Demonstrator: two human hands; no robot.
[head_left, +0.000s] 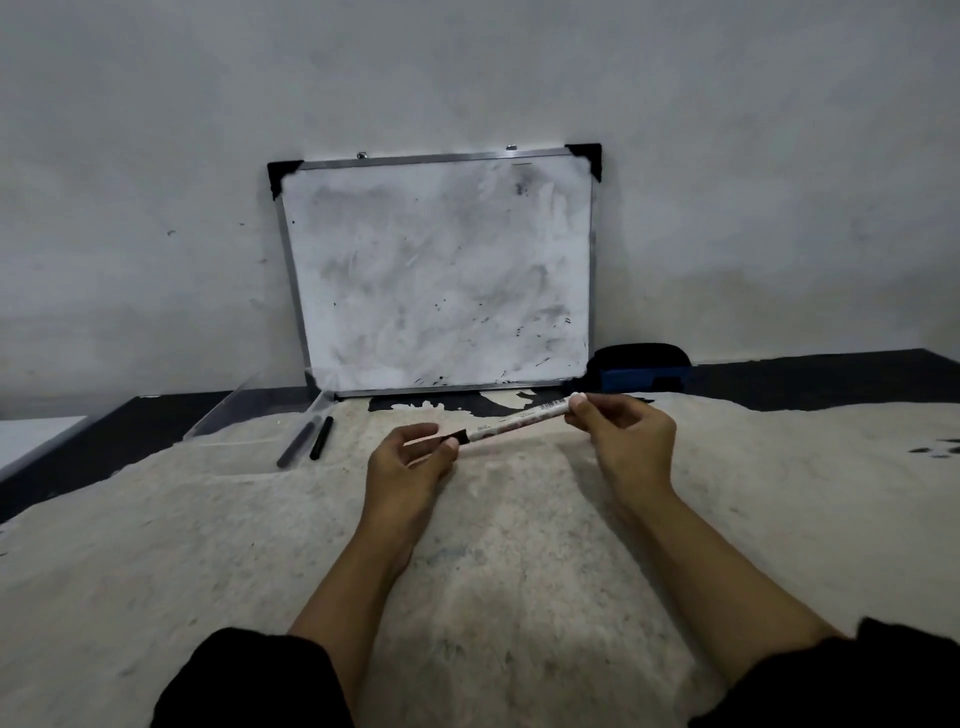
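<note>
Marker (511, 420) held in both hands, above the middle of the bench (810, 379), in front of the whiteboard (441, 270).
Left hand (410, 467) – fingers clamped on the black cap end. Right hand (631, 441) – fingers clamped on the white end. Eraser (641, 369) at the back edge, two pens (311, 439) back-left.
</note>
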